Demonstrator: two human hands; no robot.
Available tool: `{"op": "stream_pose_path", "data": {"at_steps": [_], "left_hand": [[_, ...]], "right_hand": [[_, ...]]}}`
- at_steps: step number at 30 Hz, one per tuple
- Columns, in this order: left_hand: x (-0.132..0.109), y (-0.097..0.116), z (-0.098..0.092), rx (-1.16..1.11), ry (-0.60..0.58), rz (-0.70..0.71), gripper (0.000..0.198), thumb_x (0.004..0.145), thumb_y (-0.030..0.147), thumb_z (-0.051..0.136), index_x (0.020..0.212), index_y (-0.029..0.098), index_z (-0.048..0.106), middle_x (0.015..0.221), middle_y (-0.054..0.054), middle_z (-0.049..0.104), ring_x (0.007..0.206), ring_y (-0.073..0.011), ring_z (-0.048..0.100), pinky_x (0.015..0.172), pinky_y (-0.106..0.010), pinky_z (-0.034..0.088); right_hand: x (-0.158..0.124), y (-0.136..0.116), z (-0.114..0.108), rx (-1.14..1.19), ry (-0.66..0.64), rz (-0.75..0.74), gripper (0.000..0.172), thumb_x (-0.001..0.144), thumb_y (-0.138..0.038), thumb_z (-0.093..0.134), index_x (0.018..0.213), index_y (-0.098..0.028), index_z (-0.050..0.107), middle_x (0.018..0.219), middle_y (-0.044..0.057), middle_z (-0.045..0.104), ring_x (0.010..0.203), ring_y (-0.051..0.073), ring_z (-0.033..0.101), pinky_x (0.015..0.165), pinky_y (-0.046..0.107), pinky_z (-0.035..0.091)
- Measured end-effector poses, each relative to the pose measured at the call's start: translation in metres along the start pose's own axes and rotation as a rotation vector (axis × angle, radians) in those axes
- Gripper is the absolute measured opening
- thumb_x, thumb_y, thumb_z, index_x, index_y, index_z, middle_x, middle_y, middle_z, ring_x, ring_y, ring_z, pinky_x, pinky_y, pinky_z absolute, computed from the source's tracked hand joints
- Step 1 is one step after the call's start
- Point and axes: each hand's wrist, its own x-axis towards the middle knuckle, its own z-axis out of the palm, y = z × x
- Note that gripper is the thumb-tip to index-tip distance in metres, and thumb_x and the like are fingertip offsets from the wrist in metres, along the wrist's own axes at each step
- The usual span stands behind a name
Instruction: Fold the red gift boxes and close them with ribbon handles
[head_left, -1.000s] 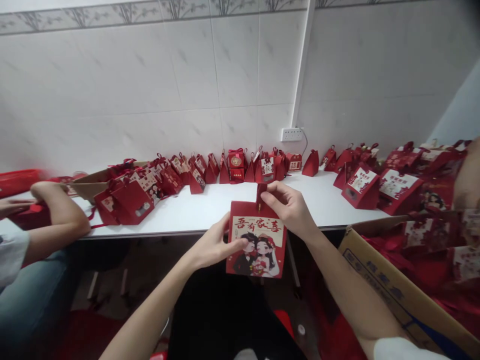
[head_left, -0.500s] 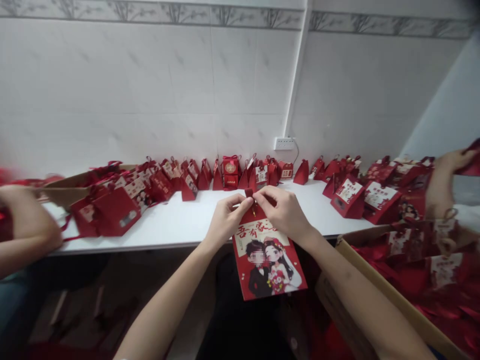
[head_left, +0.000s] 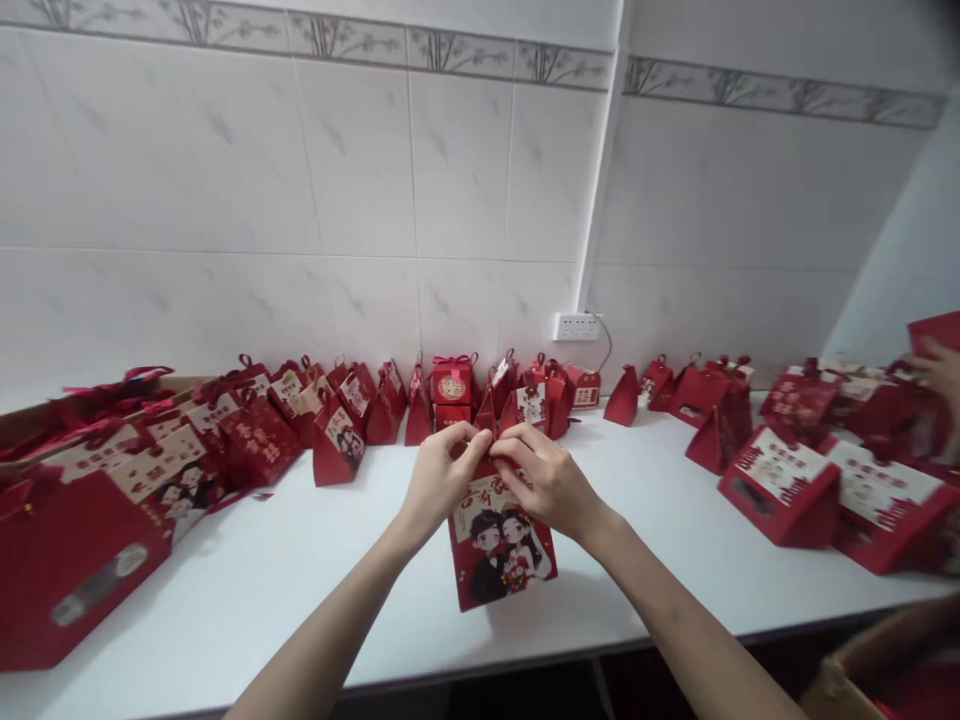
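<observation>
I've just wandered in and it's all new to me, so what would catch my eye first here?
Probably the red box with a cartoon couple, low in the middle, its top held in the fingers of the left hand and right hand. Behind it, many red gift boxes line the white table below the tiled wall.

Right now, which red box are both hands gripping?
The couple-print box at front centre: left hand and right hand pinch its top, while boxes behind it stand on the table.
</observation>
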Motion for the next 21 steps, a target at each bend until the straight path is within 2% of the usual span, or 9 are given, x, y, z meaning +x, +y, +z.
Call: {"op": "stream_pose_path", "data": {"at_steps": [3, 6, 10, 13, 17, 19, 21], "left_hand": [[0.008, -0.029, -0.002, 0.067, 0.047, 0.003, 0.029, 0.083, 0.038, 0.054, 0.065, 0.016, 0.058, 0.061, 0.002, 0.057, 0.058, -0.0104, 0.048, 0.057, -0.021, 0.037], [0.01, -0.057, -0.005, 0.088, 0.113, 0.006, 0.03, 0.082, 0.038, 0.055, 0.063, 0.016, 0.057, 0.058, 0.002, 0.057, 0.055, -0.0101, 0.048, 0.056, -0.021, 0.037], [0.008, -0.081, -0.007, 0.095, 0.161, -0.013, 0.031, 0.083, 0.039, 0.054, 0.064, 0.016, 0.058, 0.06, 0.001, 0.058, 0.056, -0.0104, 0.049, 0.056, -0.022, 0.038], [0.004, -0.084, -0.006, 0.072, 0.164, -0.015, 0.03, 0.084, 0.038, 0.055, 0.065, 0.015, 0.06, 0.062, 0.0, 0.061, 0.058, -0.0107, 0.052, 0.058, -0.021, 0.04], [-0.004, -0.079, 0.0, -0.014, 0.154, -0.017, 0.028, 0.082, 0.036, 0.058, 0.063, 0.015, 0.06, 0.061, 0.0, 0.061, 0.057, -0.0104, 0.053, 0.056, -0.021, 0.041], [-0.008, -0.076, 0.003, -0.063, 0.115, -0.01, 0.026, 0.081, 0.034, 0.06, 0.063, 0.016, 0.061, 0.062, 0.0, 0.062, 0.057, -0.0104, 0.054, 0.055, -0.02, 0.042], [-0.011, -0.075, 0.003, -0.098, 0.081, 0.0, 0.024, 0.081, 0.033, 0.061, 0.063, 0.016, 0.062, 0.062, 0.0, 0.063, 0.057, -0.0105, 0.056, 0.056, -0.02, 0.043]], "right_hand": [[0.002, 0.022, 0.026, -0.01, -0.07, -0.073, 0.012, 0.094, -0.016, 0.043, 0.094, -0.017, 0.055, 0.08, 0.006, 0.059, 0.069, 0.017, 0.057, 0.06, 0.028, 0.051], [-0.001, 0.036, 0.052, 0.041, -0.087, -0.114, 0.011, 0.094, -0.017, 0.044, 0.094, -0.017, 0.055, 0.085, 0.008, 0.061, 0.074, 0.017, 0.059, 0.064, 0.028, 0.053], [-0.01, 0.039, 0.08, 0.187, 0.009, -0.077, 0.008, 0.092, -0.013, 0.048, 0.09, -0.019, 0.053, 0.086, 0.007, 0.061, 0.08, 0.018, 0.059, 0.07, 0.031, 0.054], [-0.017, 0.034, 0.088, 0.244, 0.09, -0.025, 0.009, 0.089, -0.011, 0.052, 0.087, -0.02, 0.053, 0.086, 0.006, 0.06, 0.081, 0.018, 0.058, 0.072, 0.032, 0.053], [-0.026, 0.025, 0.084, 0.327, 0.147, 0.085, 0.01, 0.086, -0.011, 0.055, 0.084, -0.021, 0.054, 0.086, 0.005, 0.059, 0.084, 0.017, 0.06, 0.074, 0.031, 0.053], [-0.03, 0.021, 0.08, 0.388, 0.183, 0.197, 0.014, 0.083, -0.012, 0.058, 0.093, -0.021, 0.054, 0.09, 0.005, 0.06, 0.084, 0.017, 0.062, 0.074, 0.031, 0.054], [-0.033, 0.02, 0.076, 0.453, 0.152, 0.287, 0.024, 0.081, -0.014, 0.06, 0.103, -0.021, 0.054, 0.093, 0.004, 0.063, 0.081, 0.016, 0.064, 0.072, 0.029, 0.054]]}}
